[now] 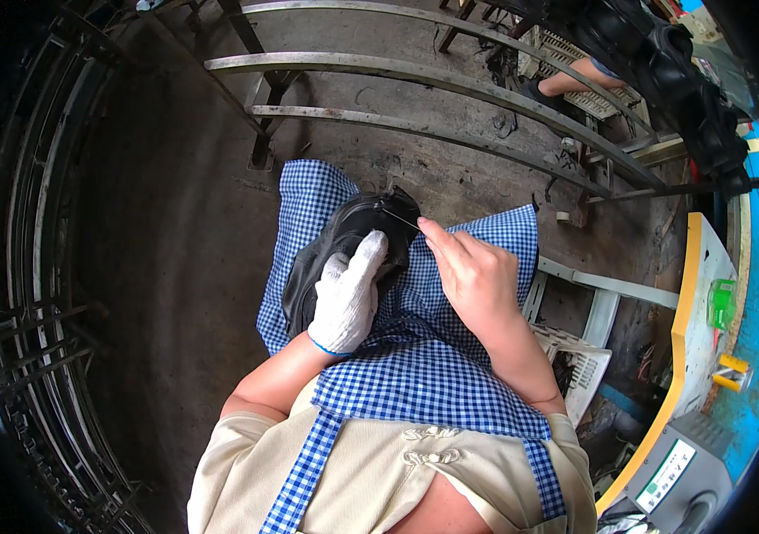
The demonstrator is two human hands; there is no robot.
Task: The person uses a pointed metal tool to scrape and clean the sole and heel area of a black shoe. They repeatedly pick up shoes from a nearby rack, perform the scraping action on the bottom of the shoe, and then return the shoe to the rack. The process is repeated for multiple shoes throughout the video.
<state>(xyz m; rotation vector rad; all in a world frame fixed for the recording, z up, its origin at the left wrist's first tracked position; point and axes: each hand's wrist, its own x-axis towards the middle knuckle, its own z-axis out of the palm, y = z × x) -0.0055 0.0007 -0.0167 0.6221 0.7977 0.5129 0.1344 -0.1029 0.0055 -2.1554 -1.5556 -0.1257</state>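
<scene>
Nearest the lens, at the bottom centre of the frame, a beige shirt (370, 481) is seen, overlaid by the bib and strap of a blue-and-white checked apron (433, 383) that spreads up over the lap.

From lower left, the bare left forearm is angled up and to the right. The left hand (348, 298), clad in a white knitted glove, is closed over a black shoe (344, 249), the gloved fingers pressed onto its upper near the opening.

From lower right, the right forearm is raised toward frame centre. The right hand (473, 271) is bare, its fingers drawn narrow into a pinch on a thin needle (401, 218) whose far end meets the shoe's top edge. The needle is laid nearly level, running from the fingertips leftward and slightly upward.

The shoe is rested on the apron at frame centre. Its long axis is set diagonally, from lower left to upper right; which end is the toe cannot be told.

Right of the lap, a white plastic crate (575, 356) is noted, and further right a yellow-edged bench (686, 294) carrying a green object (720, 303).

Beyond the knees, across the upper frame, curved metal rails (415, 76) are recorded above a dark concrete floor (183, 222).
</scene>
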